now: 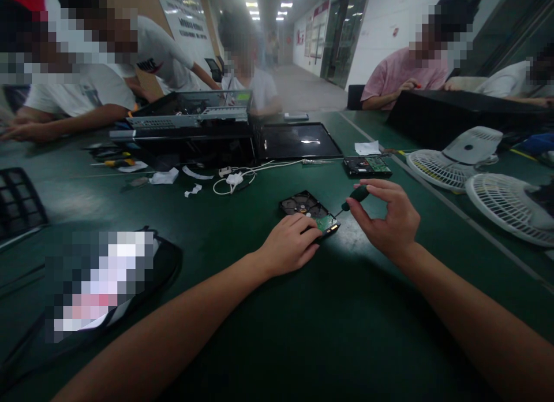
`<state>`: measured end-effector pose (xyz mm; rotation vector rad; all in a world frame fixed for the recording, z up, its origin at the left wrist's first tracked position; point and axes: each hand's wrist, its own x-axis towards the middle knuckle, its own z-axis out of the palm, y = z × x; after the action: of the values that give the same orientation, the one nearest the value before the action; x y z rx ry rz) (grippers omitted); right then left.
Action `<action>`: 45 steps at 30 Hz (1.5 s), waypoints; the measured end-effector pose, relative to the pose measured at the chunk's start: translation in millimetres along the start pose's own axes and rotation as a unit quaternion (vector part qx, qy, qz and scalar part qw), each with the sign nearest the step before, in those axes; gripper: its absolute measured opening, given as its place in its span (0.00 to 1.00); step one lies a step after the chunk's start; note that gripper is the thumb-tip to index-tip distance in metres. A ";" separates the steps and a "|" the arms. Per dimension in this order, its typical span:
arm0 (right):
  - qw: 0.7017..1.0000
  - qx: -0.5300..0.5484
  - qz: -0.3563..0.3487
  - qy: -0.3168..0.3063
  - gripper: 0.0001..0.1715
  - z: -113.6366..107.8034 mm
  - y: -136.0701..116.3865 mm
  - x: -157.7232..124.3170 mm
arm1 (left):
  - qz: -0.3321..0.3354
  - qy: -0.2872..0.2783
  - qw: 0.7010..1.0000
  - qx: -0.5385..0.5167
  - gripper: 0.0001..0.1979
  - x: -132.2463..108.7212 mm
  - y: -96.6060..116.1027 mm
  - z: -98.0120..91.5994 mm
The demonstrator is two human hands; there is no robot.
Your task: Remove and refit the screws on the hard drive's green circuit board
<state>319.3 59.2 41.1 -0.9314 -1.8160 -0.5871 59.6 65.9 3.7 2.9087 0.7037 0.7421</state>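
A hard drive (303, 203) lies circuit side up on the green table, with a bit of green board at its near right end. My left hand (291, 243) is closed on its near edge, the fingers covering part of it. Between the thumb and fingers of my right hand (389, 220) is a screwdriver (355, 197) with a dark handle. Its thin shaft slants down left, and the tip is at the board's corner; whether it sits in a screw is too small to tell. A second hard drive (367, 166) rests behind my right hand.
An opened computer case (186, 145) and a black panel (298, 141) stand farther back. White cables (234, 179) and paper scraps lie before them. White fan parts (450, 159) are on the right, a black pouch (167, 257) on the left. Several people sit around the table (242, 217).
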 end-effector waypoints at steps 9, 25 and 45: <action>0.999 -0.034 -0.010 -0.012 0.34 -1.9 3.0 0.0 | -0.001 0.001 1.000 0.005 0.13 -0.7 -0.5 1.0; 0.999 0.013 0.043 -0.016 0.33 2.5 2.9 -4.3 | -0.001 0.002 1.000 0.000 0.12 0.1 -0.1 0.2; 0.999 -0.013 0.043 -0.008 0.26 -1.1 -0.7 1.3 | -0.001 -0.003 1.000 -0.003 0.13 -0.4 -1.1 0.6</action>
<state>319.1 58.4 42.8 -1.0293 -1.7771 -0.5504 59.2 66.7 2.8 2.9027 0.7020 0.7348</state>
